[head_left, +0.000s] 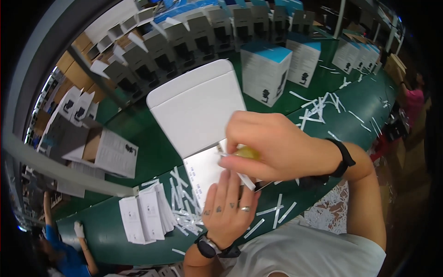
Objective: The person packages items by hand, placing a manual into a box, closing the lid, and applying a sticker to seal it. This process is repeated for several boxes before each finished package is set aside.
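Observation:
A white carton [198, 111] lies in front of me with its wide flap folded back. My left hand [228, 210], with a ring and a watch, rests flat on the near part of the carton, fingers stretched out. Just above it my right hand [272, 145] is closed, thumb and index finger pinched together over the carton. A yellow translucent object [248, 152] shows inside that fist; its kind is mostly hidden. Below the right fingers a narrow white strip [247, 181] slants across the carton; whether the fingers grip it I cannot tell.
White paper strips [318, 108] litter the green table [157, 122]. Folded leaflets [143, 214] lie at the left. Blue-topped boxes [265, 74] and a row of open grey boxes [177, 41] stand behind. Co-workers [67, 254] are at lower left and far right; a metal frame [69, 168] crosses the left.

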A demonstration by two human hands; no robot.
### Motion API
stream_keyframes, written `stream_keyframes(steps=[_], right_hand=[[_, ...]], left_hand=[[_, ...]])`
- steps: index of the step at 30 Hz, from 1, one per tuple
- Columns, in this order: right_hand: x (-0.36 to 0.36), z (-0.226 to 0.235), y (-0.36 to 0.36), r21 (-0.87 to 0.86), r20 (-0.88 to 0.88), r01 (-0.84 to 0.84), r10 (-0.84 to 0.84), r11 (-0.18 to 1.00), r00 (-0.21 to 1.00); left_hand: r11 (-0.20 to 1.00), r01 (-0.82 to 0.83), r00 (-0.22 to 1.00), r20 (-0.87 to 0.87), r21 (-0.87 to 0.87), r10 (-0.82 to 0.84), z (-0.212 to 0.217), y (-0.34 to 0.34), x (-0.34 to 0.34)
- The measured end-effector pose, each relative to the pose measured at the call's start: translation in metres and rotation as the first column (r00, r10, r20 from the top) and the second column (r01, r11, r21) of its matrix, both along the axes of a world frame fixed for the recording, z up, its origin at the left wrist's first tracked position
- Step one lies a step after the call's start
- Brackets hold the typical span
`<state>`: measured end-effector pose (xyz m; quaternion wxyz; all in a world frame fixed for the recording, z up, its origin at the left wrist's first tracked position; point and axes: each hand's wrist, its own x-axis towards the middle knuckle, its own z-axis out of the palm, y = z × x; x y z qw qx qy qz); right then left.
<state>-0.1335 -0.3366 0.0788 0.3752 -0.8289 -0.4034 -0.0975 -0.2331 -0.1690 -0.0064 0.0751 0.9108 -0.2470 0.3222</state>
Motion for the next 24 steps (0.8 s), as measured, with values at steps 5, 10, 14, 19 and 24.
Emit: stream_keyframes(steps=[5, 10, 14, 19, 24], right_hand=[[0.023, -0.026, 0.059, -0.311, 0.016, -0.056, 0.065, 0.949, 0.998], [0.015, -0.025, 0.090, -0.328, -0.069, -0.106, 0.088, 0.939, 0.994], [0.005, -0.015, 0.102, -0.107, -0.184, -0.284, 0.262, 0.953, 0.947], [0.047, 0.021, 0.010, 0.556, -0.017, 0.070, -0.073, 0.828, 0.997], [0.091, -0.059, -0.058, -0.505, -0.064, 0.410, -0.506, 0.760, 0.860]], left_hand=[[0.997, 0.052, 0.997, 0.058, -0.059, -0.049, -0.010, 0.007, 0.004], [0.994, 0.098, 0.987, 0.134, -0.047, -0.091, -0.014, 0.018, 0.006], [0.996, 0.061, 0.995, 0.084, -0.066, -0.055, -0.020, 0.024, -0.002], [0.997, 0.068, 0.995, 0.069, -0.025, -0.066, -0.015, 0.023, -0.003], [0.996, 0.086, 0.996, -0.018, -0.032, -0.087, -0.004, 0.028, 0.001]])
